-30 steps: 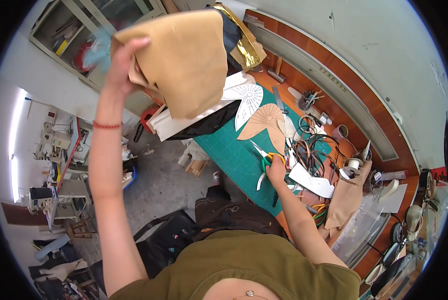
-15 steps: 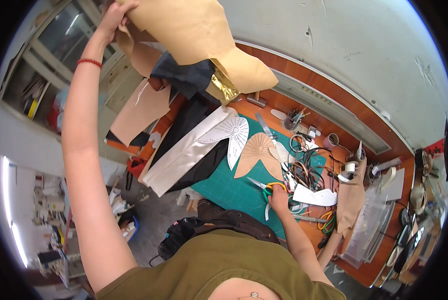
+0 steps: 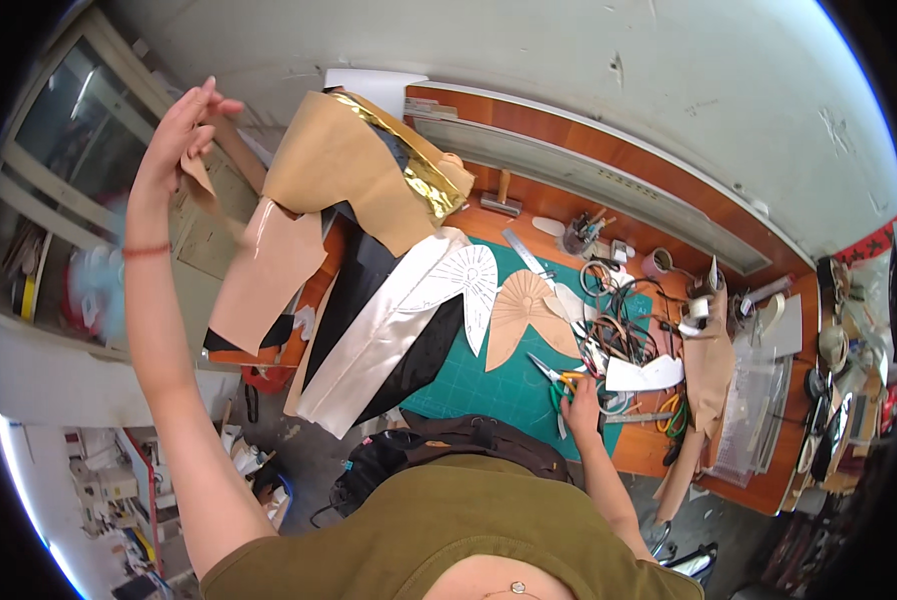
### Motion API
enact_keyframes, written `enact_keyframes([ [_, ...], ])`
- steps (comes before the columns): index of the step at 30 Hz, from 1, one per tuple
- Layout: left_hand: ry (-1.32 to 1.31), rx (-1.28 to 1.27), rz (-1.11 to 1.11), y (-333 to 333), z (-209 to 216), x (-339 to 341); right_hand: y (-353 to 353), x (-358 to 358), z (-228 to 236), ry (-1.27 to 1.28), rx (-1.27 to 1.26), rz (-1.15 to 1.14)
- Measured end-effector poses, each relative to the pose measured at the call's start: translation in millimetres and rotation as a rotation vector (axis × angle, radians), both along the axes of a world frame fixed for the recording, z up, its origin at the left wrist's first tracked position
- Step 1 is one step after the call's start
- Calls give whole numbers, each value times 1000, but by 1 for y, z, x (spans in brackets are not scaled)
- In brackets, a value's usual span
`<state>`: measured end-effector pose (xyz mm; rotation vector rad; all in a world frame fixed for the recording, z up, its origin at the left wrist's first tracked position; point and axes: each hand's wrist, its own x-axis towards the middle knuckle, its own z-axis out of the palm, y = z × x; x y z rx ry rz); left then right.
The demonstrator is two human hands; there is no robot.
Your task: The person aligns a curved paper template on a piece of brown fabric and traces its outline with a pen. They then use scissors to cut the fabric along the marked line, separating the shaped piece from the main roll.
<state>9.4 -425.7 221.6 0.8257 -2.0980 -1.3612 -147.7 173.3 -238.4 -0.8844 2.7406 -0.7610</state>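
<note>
My left hand (image 3: 184, 135) is raised high at the far left. A narrow tan leather piece (image 3: 205, 190), blurred by motion, hangs from its closed lower fingers, while its upper fingers stretch out. Beside it, a large tan leather sheet (image 3: 319, 150) drapes over the pile at the table's left end, with gold foil-like material (image 3: 431, 190) along its right side. My right hand (image 3: 584, 407) is around the yellow and green handles of scissors (image 3: 544, 367) above the green cutting mat (image 3: 449, 385). Past the blades lie a tan winged leather piece (image 3: 519, 315) and a white paper pattern (image 3: 469, 275).
A shiny cream material (image 3: 354, 355) and black material (image 3: 409, 370) lie left of the mat. Tangled cords (image 3: 629, 335), a white paper piece (image 3: 646, 374) and another pair of scissors (image 3: 676, 415) are on the right. A tool cup (image 3: 579, 238) stands at the back; cabinets (image 3: 79, 95) stand left.
The large tan sheet has dropped from my raised left hand onto the pile; that hand has shifted slightly left and down. My right hand and the scissors appear slightly farther right.
</note>
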Motion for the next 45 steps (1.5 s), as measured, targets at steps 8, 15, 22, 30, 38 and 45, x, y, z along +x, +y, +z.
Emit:
enact_keyframes([
  [8, 474, 715, -149, 234, -89, 15, -137, 38, 176, 36, -805, 529],
  [15, 704, 979, 378, 333, -197, 76, -145, 80, 198, -1014, -995, 786],
  [22, 934, 974, 788, 413, -206, 199, -129, 142, 166, -1565, -406, 1161],
  [30, 1283, 613, 1185, 479, -203, 328, -156, 229, 150, -2112, 75, 1179],
  [38, 1022, 471, 1075, 522, -218, 501, -228, 395, 173, -1535, 217, 1300],
  [45, 471, 528, 850, 529, -228, 648, -284, 530, 180, -1297, 335, 1535],
])
